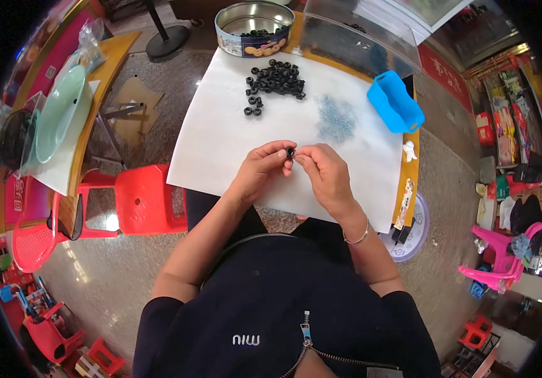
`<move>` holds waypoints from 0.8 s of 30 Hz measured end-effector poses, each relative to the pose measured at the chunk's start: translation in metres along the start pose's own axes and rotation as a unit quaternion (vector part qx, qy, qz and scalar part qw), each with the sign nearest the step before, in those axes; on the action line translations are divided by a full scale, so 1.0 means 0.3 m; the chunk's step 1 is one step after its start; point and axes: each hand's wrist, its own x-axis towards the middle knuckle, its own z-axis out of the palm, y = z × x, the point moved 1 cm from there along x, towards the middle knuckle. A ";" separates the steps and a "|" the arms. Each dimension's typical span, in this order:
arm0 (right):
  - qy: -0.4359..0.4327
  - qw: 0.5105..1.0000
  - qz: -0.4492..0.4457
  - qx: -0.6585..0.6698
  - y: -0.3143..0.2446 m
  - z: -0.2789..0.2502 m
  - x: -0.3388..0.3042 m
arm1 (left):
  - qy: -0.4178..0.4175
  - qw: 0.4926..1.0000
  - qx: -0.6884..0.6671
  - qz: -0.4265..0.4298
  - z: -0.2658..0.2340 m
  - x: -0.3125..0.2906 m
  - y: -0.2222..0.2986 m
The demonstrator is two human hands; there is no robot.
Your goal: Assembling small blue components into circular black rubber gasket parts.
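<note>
My left hand [261,167] pinches a small round black part [290,152] between thumb and fingers, over the near half of the white table sheet [220,126]. Close against it, my right hand [326,175] has thumb and forefinger pressed together at the part's right side. Whatever those fingertips hold, if anything, is too small to make out. Farther back lies a heap of similar black ring-like parts [277,79], with several loose ones at its left. To the right of the heap, many tiny pale-blue glittering pieces [336,120] are spread on the sheet.
At the back stands a round tin [255,47] with more black parts inside. A bright blue bin [384,94] and a small white figurine [409,151] sit along the right edge. A red stool [138,201] stands left, beside a table with a green basin [63,116].
</note>
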 end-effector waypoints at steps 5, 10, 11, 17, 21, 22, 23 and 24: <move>-0.009 0.998 -0.021 -0.050 0.004 0.010 0.022 | 0.004 1.000 0.024 -0.005 0.011 -0.001 0.005; -0.041 0.994 0.022 -0.101 0.005 0.000 0.042 | -0.009 0.999 0.046 -0.005 0.012 0.003 0.000; -0.045 0.992 0.033 -0.109 0.008 0.001 0.046 | -0.011 0.999 0.045 -0.003 0.012 0.003 0.001; 0.005 0.994 0.105 0.037 0.024 0.026 0.109 | -0.016 0.997 -0.071 0.001 -0.007 0.004 0.010; 0.001 0.998 0.058 0.001 0.107 0.100 0.233 | -0.048 0.990 -0.130 0.006 -0.016 0.009 0.009; 0.001 1.000 0.029 -0.003 0.140 0.125 0.268 | -0.049 0.990 -0.129 0.008 -0.017 0.012 0.009; 0.002 1.000 -0.001 -0.006 0.164 0.147 0.299 | -0.050 0.991 -0.128 0.009 -0.017 0.015 0.009; -0.013 1.000 -0.009 -0.010 0.178 0.170 0.329 | -0.052 0.990 -0.130 0.009 -0.018 0.015 0.008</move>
